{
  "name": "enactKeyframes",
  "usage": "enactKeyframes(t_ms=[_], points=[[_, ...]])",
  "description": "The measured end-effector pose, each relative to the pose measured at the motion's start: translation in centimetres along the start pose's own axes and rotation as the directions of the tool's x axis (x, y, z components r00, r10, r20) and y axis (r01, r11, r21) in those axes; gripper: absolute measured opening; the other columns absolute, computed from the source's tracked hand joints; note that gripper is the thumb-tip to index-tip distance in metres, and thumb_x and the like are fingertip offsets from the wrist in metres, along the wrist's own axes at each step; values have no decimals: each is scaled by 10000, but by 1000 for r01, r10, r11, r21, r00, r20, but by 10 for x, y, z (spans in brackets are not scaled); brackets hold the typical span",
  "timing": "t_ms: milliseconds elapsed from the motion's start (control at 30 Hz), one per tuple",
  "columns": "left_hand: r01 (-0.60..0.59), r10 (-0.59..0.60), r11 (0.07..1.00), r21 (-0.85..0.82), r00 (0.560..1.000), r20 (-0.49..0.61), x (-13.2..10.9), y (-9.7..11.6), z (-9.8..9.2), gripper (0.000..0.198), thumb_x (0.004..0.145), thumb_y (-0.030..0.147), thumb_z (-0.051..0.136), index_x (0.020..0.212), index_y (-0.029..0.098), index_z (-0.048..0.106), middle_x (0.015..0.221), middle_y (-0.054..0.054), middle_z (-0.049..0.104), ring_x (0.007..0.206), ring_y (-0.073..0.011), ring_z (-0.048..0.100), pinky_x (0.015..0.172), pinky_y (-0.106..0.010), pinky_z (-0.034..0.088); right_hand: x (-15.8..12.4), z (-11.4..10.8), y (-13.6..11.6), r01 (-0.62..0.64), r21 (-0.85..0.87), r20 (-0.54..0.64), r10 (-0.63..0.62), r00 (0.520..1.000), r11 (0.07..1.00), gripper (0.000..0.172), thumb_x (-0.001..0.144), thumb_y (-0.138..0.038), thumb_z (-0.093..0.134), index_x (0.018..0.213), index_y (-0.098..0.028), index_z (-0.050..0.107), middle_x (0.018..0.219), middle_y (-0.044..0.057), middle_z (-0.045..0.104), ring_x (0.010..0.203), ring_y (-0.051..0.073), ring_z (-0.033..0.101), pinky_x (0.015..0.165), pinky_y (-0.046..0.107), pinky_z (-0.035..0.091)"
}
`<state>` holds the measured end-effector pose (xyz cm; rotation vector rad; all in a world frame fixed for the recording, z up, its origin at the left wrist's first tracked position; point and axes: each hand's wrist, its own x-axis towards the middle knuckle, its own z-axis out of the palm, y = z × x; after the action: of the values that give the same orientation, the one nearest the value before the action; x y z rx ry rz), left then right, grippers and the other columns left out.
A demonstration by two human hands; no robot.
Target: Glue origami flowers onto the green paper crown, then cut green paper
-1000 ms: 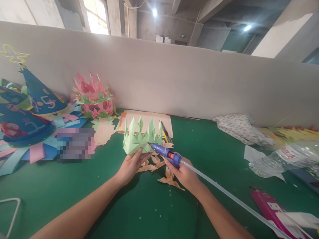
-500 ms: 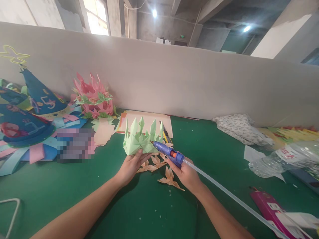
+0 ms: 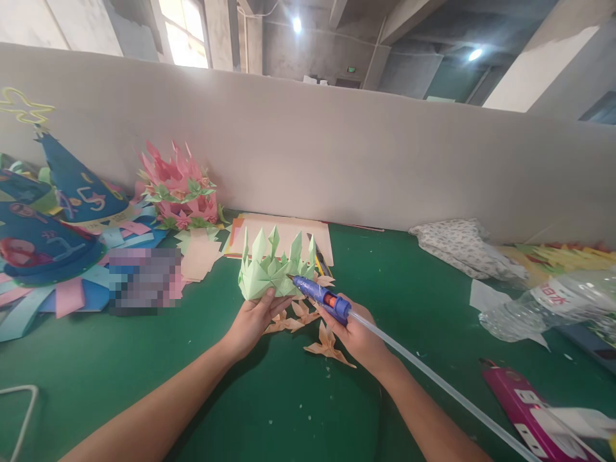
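Blue cone-shaped hats with numbers on them [image 3: 70, 173] over on the far left, with pastel paper strips [image 3: 70, 295] scattered around. Next along, a pink, spiky folded-paper stack with green leaf trim [image 3: 180, 170], close to the pale partition [image 3: 366, 160].

Then the bare left hand [image 3: 251, 321], gripping the lower edge of a pale green, pointy folded-paper crown [image 3: 264, 277], thumb on the front. Crown roughly mid-view, over the green counter [image 3: 274, 410]. Just below and right of it, peach folded-paper flowers [image 3: 328, 346].

Further right, a blue glue gun with a long translucent stick [image 3: 312, 292], wrapped in the bare right hand [image 3: 359, 330]. Nozzle right at the crown's front; can't tell if actually touching. Far right: a magenta power strip [image 3: 513, 388] and a clear plastic bottle lying sideways [image 3: 513, 317].
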<state>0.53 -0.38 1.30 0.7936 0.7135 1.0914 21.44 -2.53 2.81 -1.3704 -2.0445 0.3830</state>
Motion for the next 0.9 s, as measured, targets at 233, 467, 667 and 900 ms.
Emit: enactKeyframes(t_ms=[233,467,667,900], points=[[-5,5,1000,13,1000,-20,0,1,0,463,840,378,525,1252,167,501,1222,-104,590,1193,-245,488,1050,-383,340,-2,1,7,-28,76,-34,31,999,997,262,862,-406,476,932,-181,593,825,56,676,733,200,648,630,280,517],[-14,14,1000,2,1000,-14,1,0,-2,442,838,378,530,1236,186,519,1226,-85,591,1173,-236,509,1045,-367,351,-2,2,11,-34,75,-22,36,999,997,272,877,-395,453,935,-173,601,885,69,679,813,212,648,655,281,517],[-13,13,1000,-3,1000,-22,0,1,0,442,839,368,531,1236,175,518,1195,-87,612,1188,-244,494,1056,-390,335,-3,3,12,-51,62,-15,52,999,997,280,876,-405,453,935,-175,601,864,64,680,785,209,651,625,273,513],[-9,8,1000,-9,1000,-18,0,2,1,468,842,367,527,1261,160,492,1167,-96,629,1186,-241,496,1069,-399,314,-3,4,12,-45,57,-6,45,999,997,296,876,-415,452,933,-167,603,862,68,678,785,211,648,620,272,508]])
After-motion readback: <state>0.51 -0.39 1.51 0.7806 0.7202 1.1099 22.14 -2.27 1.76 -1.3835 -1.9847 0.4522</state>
